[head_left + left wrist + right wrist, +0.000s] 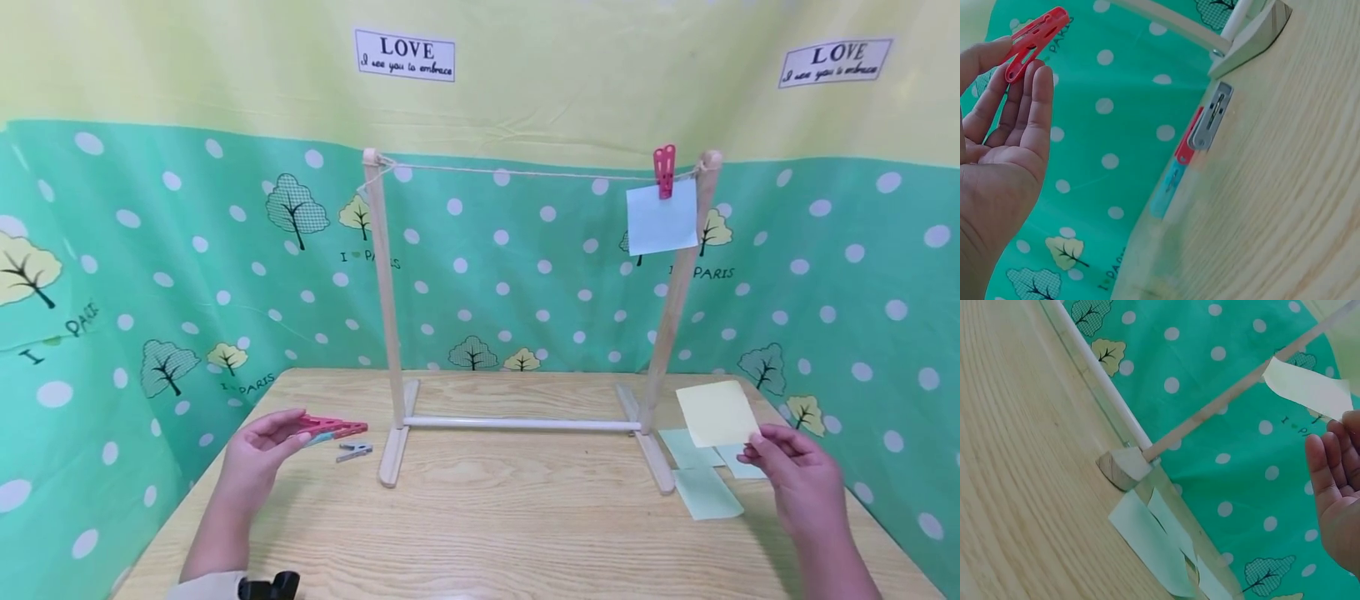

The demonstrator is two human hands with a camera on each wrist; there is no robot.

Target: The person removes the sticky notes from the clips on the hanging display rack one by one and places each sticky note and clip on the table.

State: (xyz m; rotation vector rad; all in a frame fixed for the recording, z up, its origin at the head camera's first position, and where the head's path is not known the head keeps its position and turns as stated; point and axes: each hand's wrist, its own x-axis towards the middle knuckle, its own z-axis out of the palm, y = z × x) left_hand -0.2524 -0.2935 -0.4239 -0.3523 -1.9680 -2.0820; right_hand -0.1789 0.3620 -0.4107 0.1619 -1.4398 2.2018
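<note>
My left hand (255,458) pinches a red clothespin (1041,39) between thumb and fingers, raised above the table's left side. Below it lie a grey clothespin (1212,115), a second red clothespin (1187,137) and a light blue clothespin (1167,189). On the right, my right hand (808,482) holds a pale yellow paper square (716,412) by its lower right corner. Beneath that paper, pale green squares (708,493) and a light blue square (741,460) lie on the table. A pink clothespin (664,171) fastens a light blue square (660,221) to the string (517,173).
A wooden stand with a left post (384,292), a right post (670,333) and a white lower bar (521,424) occupies the back of the table (517,517). The string runs between the post tops. A patterned green curtain (480,275) hangs close behind and at both sides.
</note>
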